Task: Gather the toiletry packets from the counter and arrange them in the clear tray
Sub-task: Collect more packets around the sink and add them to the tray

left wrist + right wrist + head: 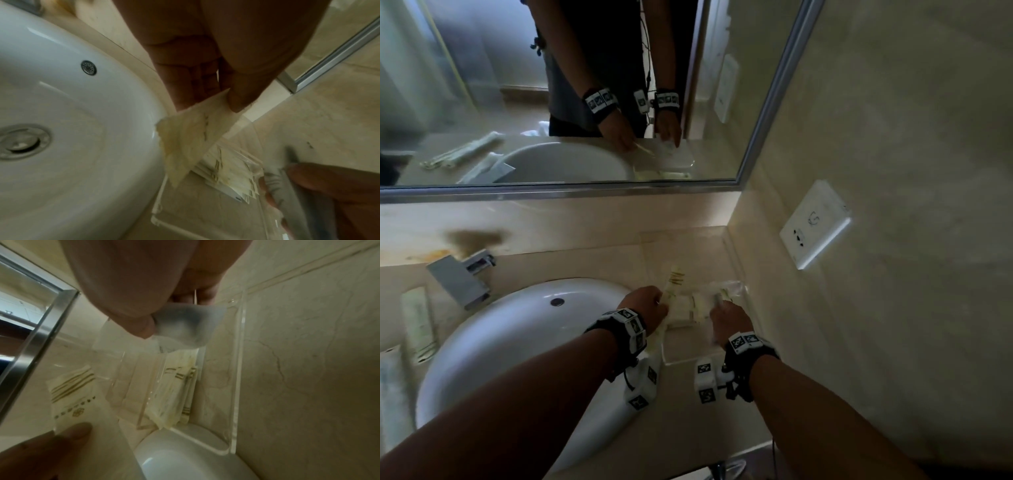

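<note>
— What is hard to see?

— Your left hand (645, 310) hides the low end of the cream packet (191, 141) it pinches. Your right hand (729, 320) pinches a see-through packet (185, 324), blurry. The packets in the clear tray (688, 356) overlap, so you cannot count them.

— Where is there room?

— The tray sits in the tabletop (681, 421) corner, wall on its right, sink (517, 342) touching its left. Its near end is bare.

— How many more?

— Two long packets (417, 322) lie left of the sink, cut off.

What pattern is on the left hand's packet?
Cream packet with gold stripes, clearest in the right wrist view.
</note>
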